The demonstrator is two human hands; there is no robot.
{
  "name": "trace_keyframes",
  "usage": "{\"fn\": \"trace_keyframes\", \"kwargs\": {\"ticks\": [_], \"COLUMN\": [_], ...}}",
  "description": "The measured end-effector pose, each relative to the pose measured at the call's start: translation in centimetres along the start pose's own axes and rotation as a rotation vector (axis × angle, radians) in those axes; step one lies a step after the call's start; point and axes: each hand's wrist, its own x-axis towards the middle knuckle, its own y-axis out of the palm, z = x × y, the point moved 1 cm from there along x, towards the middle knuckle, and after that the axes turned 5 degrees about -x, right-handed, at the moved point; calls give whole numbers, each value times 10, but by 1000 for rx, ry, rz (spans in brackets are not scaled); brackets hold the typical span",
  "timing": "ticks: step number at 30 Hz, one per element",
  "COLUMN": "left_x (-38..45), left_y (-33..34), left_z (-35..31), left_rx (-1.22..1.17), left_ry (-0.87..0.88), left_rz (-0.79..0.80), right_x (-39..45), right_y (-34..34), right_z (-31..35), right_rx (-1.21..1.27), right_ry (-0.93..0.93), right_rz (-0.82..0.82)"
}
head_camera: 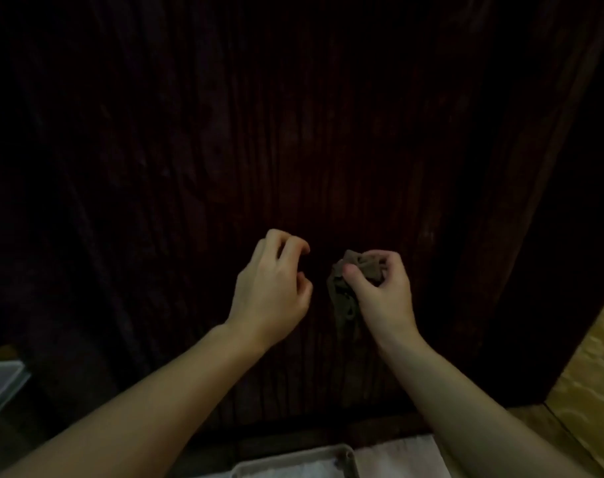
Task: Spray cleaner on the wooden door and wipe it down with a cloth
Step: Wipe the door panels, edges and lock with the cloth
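A dark reddish wooden door (293, 132) with vertical grain fills most of the view, dimly lit. My right hand (380, 291) grips a bunched brown cloth (345, 288) just in front of the door's lower middle; part of the cloth hangs below the thumb. My left hand (273, 288) hovers just left of the cloth with fingers curled and nothing in them, a small gap between it and the cloth. No spray bottle is in sight.
A grey tray (293, 460) lies on the floor below the door, next to a pale mat (397, 457). A light plastic container (0, 381) sits at the left edge. Yellowish floor (586, 391) shows at the right.
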Motion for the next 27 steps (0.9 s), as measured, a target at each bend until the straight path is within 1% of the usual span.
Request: {"fn": "trace_keyframes", "kwargs": {"ticks": [4,8,12,16,20,27], "left_x": [68,133,202,266,323,416], "left_y": [-72,-145,-214,-277,-337,-423], "left_z": [-16,-37,-58,-71,-82,-100], "left_rx": [94,187,277,364,403,507], "left_ry": [134,213,187,158,97,43], "left_rz": [-153,-239,-293,-309,-309,-267], "right_x": [23,46,79,111,143,195], "right_y": [17,27,39,48,47,38], "right_z": [104,205,297,383,463,580], "right_rx": [70,157,146,142,133,86], "right_ry": [-219,-338,-406,-450,-494,-517], "right_rz": [-60,-101,-116,-139,-148,-144]}}
